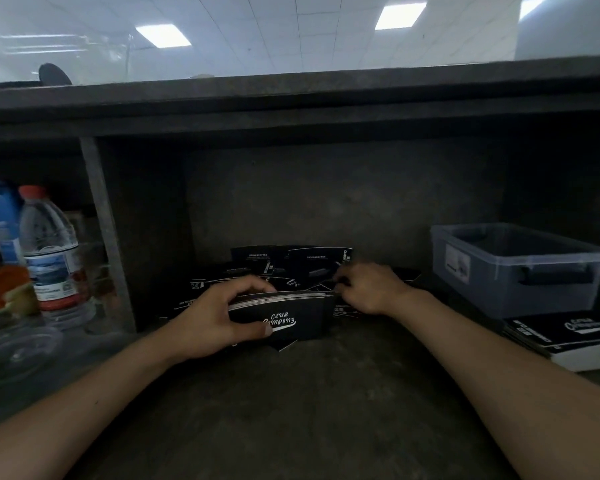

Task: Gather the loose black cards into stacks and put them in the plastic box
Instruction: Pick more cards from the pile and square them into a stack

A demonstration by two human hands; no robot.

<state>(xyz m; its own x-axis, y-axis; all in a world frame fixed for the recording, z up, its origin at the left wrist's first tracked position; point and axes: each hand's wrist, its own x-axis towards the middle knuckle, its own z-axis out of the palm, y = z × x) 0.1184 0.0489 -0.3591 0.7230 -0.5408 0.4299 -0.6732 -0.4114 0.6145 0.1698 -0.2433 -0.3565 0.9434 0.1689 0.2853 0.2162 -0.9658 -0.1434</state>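
The left hand (pixel 219 317) clamps a stack of black cards (pixel 284 317) upright on its edge on the dark shelf (pixel 291 393), thumb across the front card's white "CLUB CAMPING" lettering, fingers curled over the top. The right hand (pixel 368 289) reaches into the loose black cards (pixel 291 268) scattered behind the stack, fingers bent on them; whether it has 1 pinched cannot be told. The clear plastic box (pixel 520 268) stands open at right, with another card stack (pixel 565 337) lying in front of it
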